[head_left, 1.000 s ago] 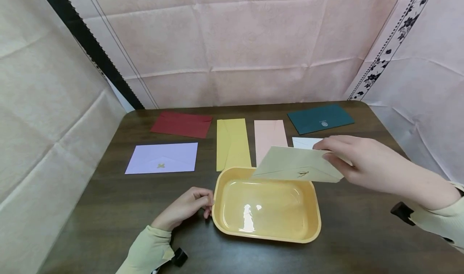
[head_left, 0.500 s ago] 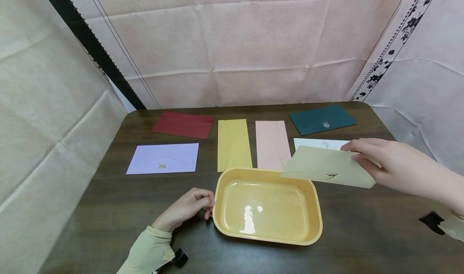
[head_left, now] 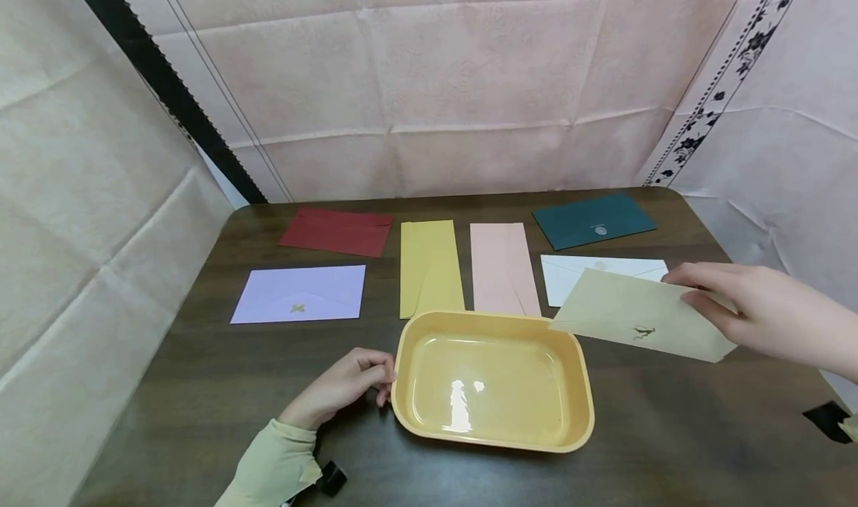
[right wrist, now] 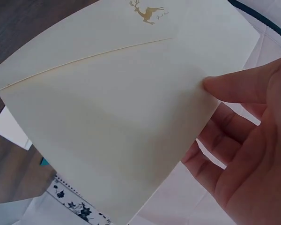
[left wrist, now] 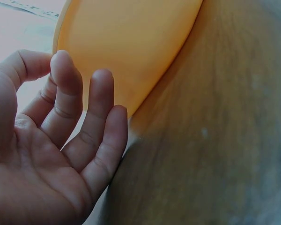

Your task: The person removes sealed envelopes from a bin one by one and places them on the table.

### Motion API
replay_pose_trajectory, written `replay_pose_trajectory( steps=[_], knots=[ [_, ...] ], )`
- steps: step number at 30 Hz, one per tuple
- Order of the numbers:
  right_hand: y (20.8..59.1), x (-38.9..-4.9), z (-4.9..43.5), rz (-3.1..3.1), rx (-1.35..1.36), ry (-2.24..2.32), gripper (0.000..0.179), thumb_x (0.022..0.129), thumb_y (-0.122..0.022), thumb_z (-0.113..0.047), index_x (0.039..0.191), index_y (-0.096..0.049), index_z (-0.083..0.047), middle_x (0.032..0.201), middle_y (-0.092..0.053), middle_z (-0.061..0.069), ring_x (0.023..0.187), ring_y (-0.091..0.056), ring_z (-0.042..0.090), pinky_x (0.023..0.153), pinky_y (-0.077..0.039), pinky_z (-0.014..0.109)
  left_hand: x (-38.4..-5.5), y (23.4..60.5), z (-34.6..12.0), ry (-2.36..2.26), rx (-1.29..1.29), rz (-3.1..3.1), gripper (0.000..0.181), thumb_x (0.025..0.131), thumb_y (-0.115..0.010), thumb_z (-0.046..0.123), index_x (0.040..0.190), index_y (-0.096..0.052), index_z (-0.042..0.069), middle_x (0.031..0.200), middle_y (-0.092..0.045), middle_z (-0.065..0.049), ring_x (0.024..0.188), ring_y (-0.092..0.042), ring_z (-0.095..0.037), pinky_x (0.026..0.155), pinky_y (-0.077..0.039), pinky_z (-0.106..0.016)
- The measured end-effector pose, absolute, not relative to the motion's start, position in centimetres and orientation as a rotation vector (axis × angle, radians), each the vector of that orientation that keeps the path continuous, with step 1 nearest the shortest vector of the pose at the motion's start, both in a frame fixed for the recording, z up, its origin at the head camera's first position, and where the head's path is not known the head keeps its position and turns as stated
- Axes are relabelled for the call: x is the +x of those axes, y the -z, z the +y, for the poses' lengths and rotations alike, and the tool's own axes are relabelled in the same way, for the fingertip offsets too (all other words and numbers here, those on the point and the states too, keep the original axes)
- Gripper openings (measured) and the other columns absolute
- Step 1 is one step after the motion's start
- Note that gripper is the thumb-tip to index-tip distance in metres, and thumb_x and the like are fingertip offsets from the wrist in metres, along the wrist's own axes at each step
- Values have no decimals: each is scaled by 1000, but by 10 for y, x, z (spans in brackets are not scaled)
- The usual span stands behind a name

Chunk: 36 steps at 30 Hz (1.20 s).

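Note:
My right hand (head_left: 760,310) pinches a pale cream-green envelope (head_left: 637,313) by its right end, thumb on one face and fingers behind. A gold deer is printed on the envelope, plain in the right wrist view. It hangs above the table, its left corner over the back right rim of a shiny yellow tray (head_left: 503,395). Behind it lies a white envelope (head_left: 563,276), partly covered. At the tray's left side, my left hand (head_left: 345,388) holds the rim between thumb and forefinger. In the left wrist view the other fingers (left wrist: 100,93) are loosely bent beside the tray wall.
Flat on the dark wooden table (head_left: 221,418) lie a purple envelope (head_left: 268,291), a red one (head_left: 335,231), a yellow one (head_left: 429,269), a pink one (head_left: 503,269) and a teal one (head_left: 583,220). Pale cloth (head_left: 429,83) hangs round the back and sides.
My right hand has carried the cream-green envelope to the right and a little nearer, away from over the tray. More of the white envelope shows. The left hand and tray have stayed put.

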State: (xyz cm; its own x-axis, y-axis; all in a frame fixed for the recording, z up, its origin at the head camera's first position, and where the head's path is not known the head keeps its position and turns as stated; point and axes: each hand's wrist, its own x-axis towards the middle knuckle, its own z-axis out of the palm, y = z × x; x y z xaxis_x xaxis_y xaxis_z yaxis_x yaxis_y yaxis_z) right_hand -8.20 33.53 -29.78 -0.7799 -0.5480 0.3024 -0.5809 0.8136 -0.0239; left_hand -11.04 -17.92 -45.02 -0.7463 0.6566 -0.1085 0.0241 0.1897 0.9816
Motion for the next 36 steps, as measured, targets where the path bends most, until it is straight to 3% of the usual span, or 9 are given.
replay_pose_trajectory(
  steps=[8,15,27,36],
  knots=[
    [306,-83,344,-2748,887,-179,47,73,-79,8,110,-68,-19,97,-69,-10,76,-58,-3,64,-42,13,-109,451,-179,-1613,649,1945,20,96,-49,-3,76,-54,-6,68,-58,-4,62,-59,-14,66,-52,-29],
    [317,-86,350,-2844,862,-204,47,74,-79,10,107,-65,-22,93,-68,-13,75,-58,-4,60,-50,28,-109,450,-178,-1610,616,1932,21,97,-49,-1,77,-56,-4,70,-59,-4,63,-59,-15,66,-52,-29],
    [330,-92,370,-2818,840,-244,53,73,-80,10,109,-64,-26,92,-65,-20,77,-60,-4,62,-45,18,-110,448,-179,-1602,620,1943,22,97,-48,-1,77,-56,-4,69,-58,-5,63,-60,-16,67,-52,-29],
    [333,-92,374,-2872,794,-279,48,77,-78,10,108,-63,-24,86,-65,-16,72,-55,-5,57,-45,26,-110,449,-179,-1611,605,1924,22,96,-48,-1,76,-55,-4,69,-58,-5,63,-59,-15,67,-52,-29]
  ],
)
